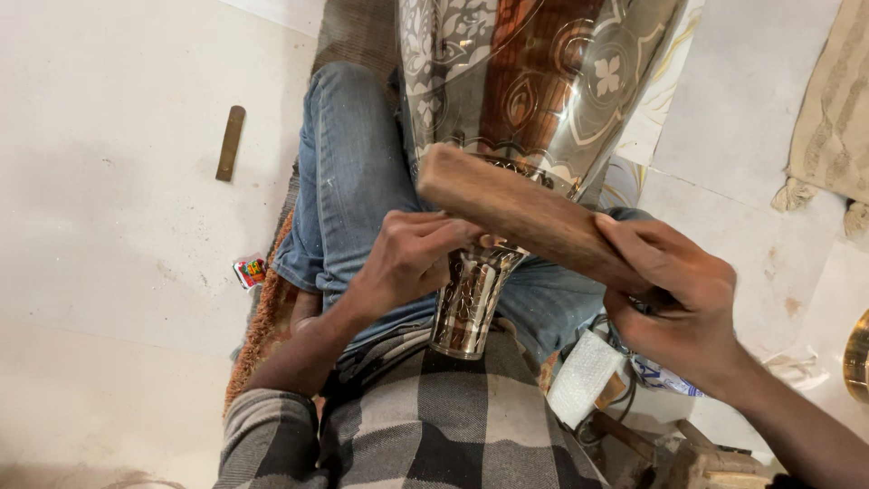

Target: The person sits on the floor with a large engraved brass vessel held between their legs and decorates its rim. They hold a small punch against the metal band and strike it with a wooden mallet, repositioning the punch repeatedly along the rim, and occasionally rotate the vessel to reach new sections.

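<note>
Pale floor beneath; engraved metal vase (507,109) across lap, left hand (407,258) gripping its neck, right hand (674,299) clutching wooden block (529,217) against it.

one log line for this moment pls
left hand: on engraved metal vase neck | right hand: grips wooden block | vase across lap
</note>
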`<state>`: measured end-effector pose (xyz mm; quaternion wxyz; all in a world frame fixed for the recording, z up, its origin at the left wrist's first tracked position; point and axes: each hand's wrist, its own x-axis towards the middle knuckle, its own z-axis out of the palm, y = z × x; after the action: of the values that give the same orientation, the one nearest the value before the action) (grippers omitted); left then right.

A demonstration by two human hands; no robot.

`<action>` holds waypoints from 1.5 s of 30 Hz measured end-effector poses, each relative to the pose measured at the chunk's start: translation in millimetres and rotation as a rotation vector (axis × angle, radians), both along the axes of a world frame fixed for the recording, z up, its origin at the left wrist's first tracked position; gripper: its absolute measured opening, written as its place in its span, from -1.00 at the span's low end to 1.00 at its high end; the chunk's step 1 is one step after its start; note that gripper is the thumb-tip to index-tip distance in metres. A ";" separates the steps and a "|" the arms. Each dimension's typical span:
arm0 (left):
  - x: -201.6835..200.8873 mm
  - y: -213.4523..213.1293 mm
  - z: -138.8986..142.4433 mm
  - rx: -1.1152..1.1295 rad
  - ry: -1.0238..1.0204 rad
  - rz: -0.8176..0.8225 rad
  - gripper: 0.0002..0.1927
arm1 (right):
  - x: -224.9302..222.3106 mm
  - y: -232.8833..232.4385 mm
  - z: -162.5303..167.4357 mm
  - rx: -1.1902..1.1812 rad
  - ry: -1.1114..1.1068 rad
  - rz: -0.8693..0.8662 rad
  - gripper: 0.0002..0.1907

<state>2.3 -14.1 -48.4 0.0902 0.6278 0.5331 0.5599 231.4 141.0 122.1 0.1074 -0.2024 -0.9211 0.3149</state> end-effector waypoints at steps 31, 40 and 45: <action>27.1 7.9 -26.2 0.010 -0.256 0.149 -0.78 | -51.3 5.8 36.1 0.479 -0.489 0.198 -0.26; 10.7 9.1 -51.0 0.064 -0.137 0.020 -0.79 | -25.5 7.6 19.2 0.188 -0.186 0.050 -0.23; 21.3 8.0 -81.4 0.169 -0.039 0.071 -0.86 | -19.6 12.5 12.3 0.397 -0.095 0.267 -0.31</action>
<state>23.6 -6.1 -129.8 0.0273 0.6029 0.5040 0.6179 211.8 153.5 134.4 0.0588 -0.0682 -0.9875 0.1294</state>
